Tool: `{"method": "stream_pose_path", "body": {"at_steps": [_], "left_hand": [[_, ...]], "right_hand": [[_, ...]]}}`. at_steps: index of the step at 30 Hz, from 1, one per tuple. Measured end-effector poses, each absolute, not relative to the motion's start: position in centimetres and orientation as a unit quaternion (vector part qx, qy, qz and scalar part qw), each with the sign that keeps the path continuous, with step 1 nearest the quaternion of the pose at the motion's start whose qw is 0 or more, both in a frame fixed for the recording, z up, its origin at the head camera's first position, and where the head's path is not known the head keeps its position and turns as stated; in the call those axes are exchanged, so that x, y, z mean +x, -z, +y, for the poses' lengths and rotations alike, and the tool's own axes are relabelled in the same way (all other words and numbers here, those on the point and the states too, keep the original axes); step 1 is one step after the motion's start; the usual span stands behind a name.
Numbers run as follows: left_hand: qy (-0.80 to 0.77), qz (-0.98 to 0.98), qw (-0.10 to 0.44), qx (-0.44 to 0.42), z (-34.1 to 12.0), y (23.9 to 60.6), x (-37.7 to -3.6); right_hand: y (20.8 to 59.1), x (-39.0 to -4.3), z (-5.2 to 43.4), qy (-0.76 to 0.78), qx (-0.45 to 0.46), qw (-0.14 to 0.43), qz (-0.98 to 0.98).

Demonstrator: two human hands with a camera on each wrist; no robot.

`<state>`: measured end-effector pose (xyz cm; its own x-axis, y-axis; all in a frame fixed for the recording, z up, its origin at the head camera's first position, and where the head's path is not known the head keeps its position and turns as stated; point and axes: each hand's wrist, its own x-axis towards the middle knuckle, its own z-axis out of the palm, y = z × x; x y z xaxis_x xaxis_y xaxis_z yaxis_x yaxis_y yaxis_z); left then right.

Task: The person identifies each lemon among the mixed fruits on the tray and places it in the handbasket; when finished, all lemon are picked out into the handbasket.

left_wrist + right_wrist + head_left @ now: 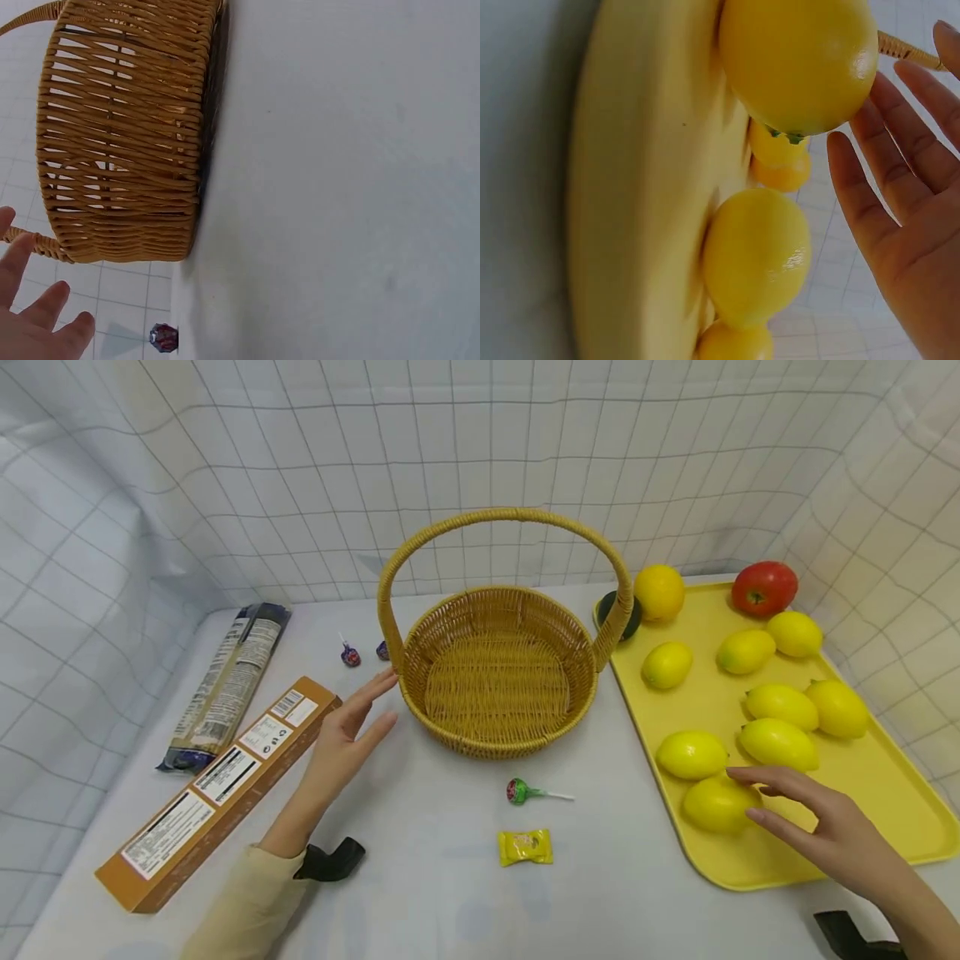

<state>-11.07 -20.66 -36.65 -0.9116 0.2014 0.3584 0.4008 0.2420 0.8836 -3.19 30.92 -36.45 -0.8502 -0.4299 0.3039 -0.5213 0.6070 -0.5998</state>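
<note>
A woven wicker basket (495,745) with a tall arched handle (510,516) stands empty mid-table. My left hand (356,718) is open beside its left wall, its straight fingers close to the wicker; whether they touch it is unclear. The left wrist view shows the basket wall (127,127) and my left hand (37,315) near it. On the right, a yellow tray (885,793) holds several lemons. My right hand (806,810) hovers open over the nearest lemon (712,806). In the right wrist view my right hand (907,187) is spread by a lemon (799,64).
An orange (659,592), a red fruit (764,587) and a dark green fruit (628,614) sit at the tray's far end. A lollipop (519,791) and yellow candy (525,847) lie before the basket. Left: purple lollipops (350,654), orange box (225,785), dark packet (228,681).
</note>
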Motion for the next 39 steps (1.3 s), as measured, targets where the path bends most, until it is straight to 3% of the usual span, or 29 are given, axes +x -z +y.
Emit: {"method": "stream_pose_path", "body": {"at_steps": [3, 13, 21, 25, 31, 39], "left_hand": [[0.613, -0.764, 0.095, -0.175, -20.5, 37.5, -11.5], [0.602, -0.773, 0.080, -0.186, -18.6, 36.5, -10.9], [0.614, -0.770, 0.114, -0.134, -16.4, 36.1, -9.9], [0.626, -0.759, 0.123, -0.131, -16.6, 37.7, -10.3], [0.625, -0.756, 0.128, -0.146, -16.6, 37.3, -10.2], [0.615, -0.759, 0.138, -0.164, -15.9, 37.0, -9.5]], "right_hand": [[37.5, -2.8, 31.4, -0.380, 0.245, 0.053, -0.890], [38.8, -2.6, 31.1, -0.406, 0.181, -0.094, -0.891], [37.9, -3.0, 28.7, -0.335, 0.188, -0.002, -0.923], [35.6, -3.7, 27.4, -0.352, 0.191, -0.003, -0.916], [31.8, -7.9, 22.2, -0.458, 0.279, -0.063, -0.842], [32.4, -14.5, 13.4, -0.515, 0.314, -0.185, -0.776]]}}
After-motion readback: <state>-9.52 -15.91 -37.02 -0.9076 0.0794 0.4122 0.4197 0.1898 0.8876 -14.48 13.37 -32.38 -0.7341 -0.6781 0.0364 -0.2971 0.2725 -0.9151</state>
